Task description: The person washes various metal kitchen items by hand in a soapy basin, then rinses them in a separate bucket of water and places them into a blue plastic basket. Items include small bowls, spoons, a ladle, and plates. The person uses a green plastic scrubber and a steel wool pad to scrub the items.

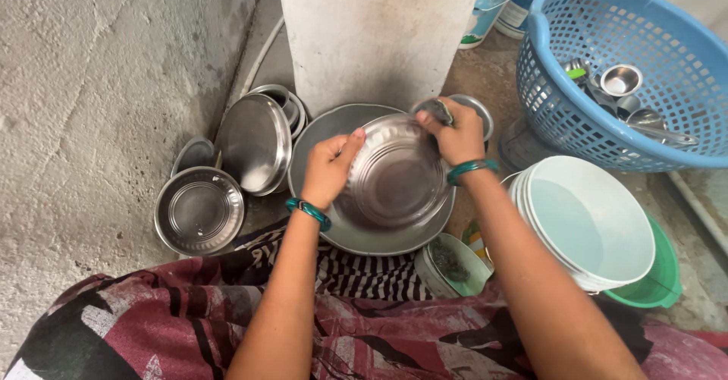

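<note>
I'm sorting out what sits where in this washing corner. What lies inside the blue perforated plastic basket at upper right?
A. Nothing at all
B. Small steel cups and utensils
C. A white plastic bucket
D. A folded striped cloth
B: small shiny steel cups and utensils show through the blue perforated plastic basket.

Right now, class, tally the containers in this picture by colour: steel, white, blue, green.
Steel dishes outside the basket: 6, including the bowl held by the left hand and right hand
White bucket: 1
Blue basket: 1
Green tub: 1
Total: 9
</note>
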